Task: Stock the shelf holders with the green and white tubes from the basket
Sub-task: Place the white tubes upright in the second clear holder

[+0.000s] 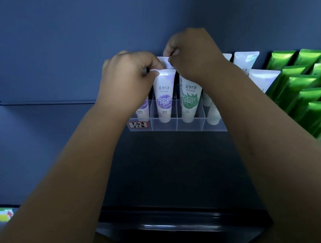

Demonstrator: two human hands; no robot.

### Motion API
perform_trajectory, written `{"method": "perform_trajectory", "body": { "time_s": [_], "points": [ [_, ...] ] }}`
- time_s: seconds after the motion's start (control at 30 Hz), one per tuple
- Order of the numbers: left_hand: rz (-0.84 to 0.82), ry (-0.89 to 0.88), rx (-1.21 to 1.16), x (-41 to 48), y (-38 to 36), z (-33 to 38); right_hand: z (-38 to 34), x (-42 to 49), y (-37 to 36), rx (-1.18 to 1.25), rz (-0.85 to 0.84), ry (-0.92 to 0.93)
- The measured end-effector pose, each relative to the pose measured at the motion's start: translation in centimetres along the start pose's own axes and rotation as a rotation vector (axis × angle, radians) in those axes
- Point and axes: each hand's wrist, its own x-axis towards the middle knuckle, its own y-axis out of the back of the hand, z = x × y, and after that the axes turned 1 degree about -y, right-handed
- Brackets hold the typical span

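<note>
arms: both raised | left hand [127,75]: pinches front tube [163,95] | right hand [193,53]: pinches rear tube [163,61]

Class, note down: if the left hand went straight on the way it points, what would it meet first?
The left hand pinches the purple-label tube, so that first; beyond, probably the blue back panel, depth unclear.

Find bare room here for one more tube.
Free: front row of the holder, ahead of the purple-label tube and green-label tube; the dark shelf before it. Crowded: green tubes at right; left hand and right hand, pinching a white tube, over back rows.
</note>
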Motion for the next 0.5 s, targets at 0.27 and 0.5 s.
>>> {"method": "perform_trajectory", "body": {
  "time_s": [0.27, 0.5],
  "points": [
    [0.019, 0.000, -0.021, -0.1, -0.1, 0.3, -0.4, -0.3, 0.1, -0.018, 0.005, -0.017],
    [0.057, -0.059, -0.012, -0.3, 0.5, 1.7, -1.4, -1.0, 1.4, -0.133, 0.090, 0.048]
  ]
}}
